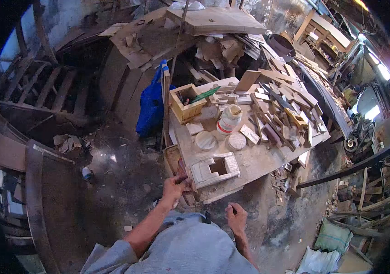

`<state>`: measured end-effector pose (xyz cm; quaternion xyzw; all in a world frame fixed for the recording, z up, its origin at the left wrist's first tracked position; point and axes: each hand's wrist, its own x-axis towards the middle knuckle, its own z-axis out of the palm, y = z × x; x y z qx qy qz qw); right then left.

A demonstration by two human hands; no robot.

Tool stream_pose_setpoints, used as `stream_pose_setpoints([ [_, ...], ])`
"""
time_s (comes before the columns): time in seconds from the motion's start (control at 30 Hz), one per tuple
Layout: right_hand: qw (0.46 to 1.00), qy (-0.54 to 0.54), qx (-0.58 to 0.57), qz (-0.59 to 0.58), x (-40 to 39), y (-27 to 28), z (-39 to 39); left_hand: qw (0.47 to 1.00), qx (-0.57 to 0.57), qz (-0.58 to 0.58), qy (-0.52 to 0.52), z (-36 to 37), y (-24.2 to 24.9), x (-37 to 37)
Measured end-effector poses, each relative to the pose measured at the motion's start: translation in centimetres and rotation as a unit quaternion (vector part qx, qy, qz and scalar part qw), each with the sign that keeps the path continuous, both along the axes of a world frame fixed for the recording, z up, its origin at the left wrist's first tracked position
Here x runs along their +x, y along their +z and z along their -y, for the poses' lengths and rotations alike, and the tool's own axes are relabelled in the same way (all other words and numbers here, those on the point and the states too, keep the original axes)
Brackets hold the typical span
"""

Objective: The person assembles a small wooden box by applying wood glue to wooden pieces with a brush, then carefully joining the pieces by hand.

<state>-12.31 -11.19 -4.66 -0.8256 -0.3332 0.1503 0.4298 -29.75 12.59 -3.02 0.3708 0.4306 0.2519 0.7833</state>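
The wooden frame (215,169) — a pale, flat assembly with a square opening cut through its middle — lies on the near edge of the tabletop (268,160), close to the person. It looks assembled and its opening is cut; no clamp or tool rests on it.

The left hand (175,186) is at the near-left corner of the tabletop, just beside the frame, fingers curled onto the edge and apparently pinching a small dark object — the view is too small to say what it is. The right hand (237,217) hangs below the tabletop edge, well apart from the frame, loosely closed around a thin dark item, possibly a pencil.

Farther along the tabletop stand two round wooden discs (237,141), a white tub (228,119) with a stick in it, and an open wooden box (186,102). A heap of wood offcuts (286,107) fills the far right.

Judged from this layout, shaping of the frame is done; any marking, gluing or finishing has not begun.
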Motion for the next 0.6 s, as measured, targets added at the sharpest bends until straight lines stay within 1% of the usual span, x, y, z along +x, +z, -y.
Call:
stream_pose_setpoints([
  [0.07,1.000,0.000,-0.006,0.009,-0.1,0.1,-0.1,1.000,-0.013,-0.024,-0.002,-0.2,-0.3,0.1],
  [0.17,1.000,-0.007,-0.004,-0.023,-0.2,-0.6,0.3,1.000,-0.015,0.007,-0.011,-0.3,-0.9,-0.2],
  [0.27,0.999,-0.008,0.014,-0.029,-0.2,-1.3,0.6,1.000,-0.016,-0.004,-0.006,-0.3,-0.9,-0.3],
  [0.37,1.000,-0.008,0.011,0.000,0.2,-3.0,1.2,0.999,0.008,-0.051,-0.017,-0.3,0.8,-0.1],
  [0.47,1.000,-0.008,0.018,0.013,-0.3,-1.1,0.9,0.999,-0.013,-0.042,-0.008,-0.3,0.4,0.0],
  [0.6,1.000,-0.018,0.003,0.009,-0.3,-1.7,1.2,0.999,-0.026,-0.025,-0.010,-0.6,0.3,-0.4],
])
